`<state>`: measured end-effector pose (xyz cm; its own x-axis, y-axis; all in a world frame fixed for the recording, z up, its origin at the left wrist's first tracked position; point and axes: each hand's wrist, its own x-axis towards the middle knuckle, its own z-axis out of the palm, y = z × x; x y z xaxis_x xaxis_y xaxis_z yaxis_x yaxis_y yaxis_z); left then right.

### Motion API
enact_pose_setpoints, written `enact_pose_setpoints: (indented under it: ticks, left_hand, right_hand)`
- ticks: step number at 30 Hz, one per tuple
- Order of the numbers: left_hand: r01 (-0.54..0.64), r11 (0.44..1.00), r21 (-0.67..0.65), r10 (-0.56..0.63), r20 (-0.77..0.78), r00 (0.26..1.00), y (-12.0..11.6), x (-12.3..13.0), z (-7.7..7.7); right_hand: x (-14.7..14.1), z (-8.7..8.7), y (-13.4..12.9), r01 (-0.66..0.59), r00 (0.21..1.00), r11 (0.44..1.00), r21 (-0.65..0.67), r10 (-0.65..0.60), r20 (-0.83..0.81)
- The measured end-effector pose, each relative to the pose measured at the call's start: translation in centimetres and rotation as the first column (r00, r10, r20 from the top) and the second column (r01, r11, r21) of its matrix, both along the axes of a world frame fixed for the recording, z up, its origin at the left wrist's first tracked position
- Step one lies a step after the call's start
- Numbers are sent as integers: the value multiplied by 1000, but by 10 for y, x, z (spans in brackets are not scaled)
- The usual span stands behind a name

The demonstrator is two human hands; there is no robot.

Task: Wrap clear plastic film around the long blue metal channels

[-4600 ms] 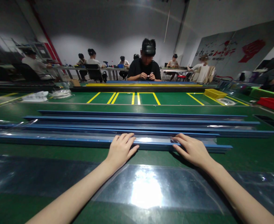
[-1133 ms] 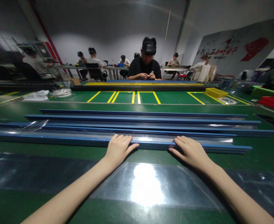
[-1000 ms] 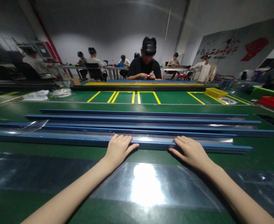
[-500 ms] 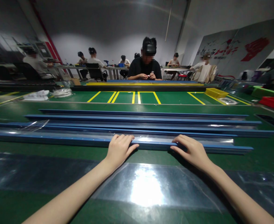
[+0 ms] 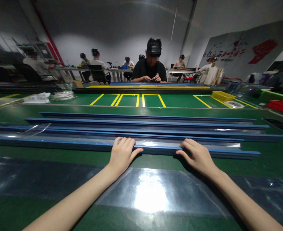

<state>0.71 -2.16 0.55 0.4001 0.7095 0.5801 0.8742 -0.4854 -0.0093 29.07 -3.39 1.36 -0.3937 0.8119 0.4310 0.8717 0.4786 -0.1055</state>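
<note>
Long blue channel strips lie side by side across the green table, with clear glossy plastic in their troughs. The nearest blue channel strip is under both my hands. My left hand curls its fingers over the strip's near edge, with the thumb along the front side. To the right, my right hand grips the same edge, fingertips over the top and thumb in front. Below my forearms a clear plastic film sheet lies flat and reflects a bright light.
Behind the strips are yellow tape lines, a yellow tray, a white coil and crumpled white paper. A red bin stands at the right. A person in black sits opposite, handling something small.
My left fingers have drawn slightly closer together on the near strip. My right hand has hardly moved. The strips have shifted very slightly left in view.
</note>
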Motion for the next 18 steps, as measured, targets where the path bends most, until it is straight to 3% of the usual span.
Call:
enact_pose_setpoints:
  ticks: [18]
  left_hand:
    - [-100, 995, 19, 100, -1, 995, 0, 1, 1]
  right_hand:
    - [-1, 3, 0, 5, 1000, 1000, -30, -5, -3]
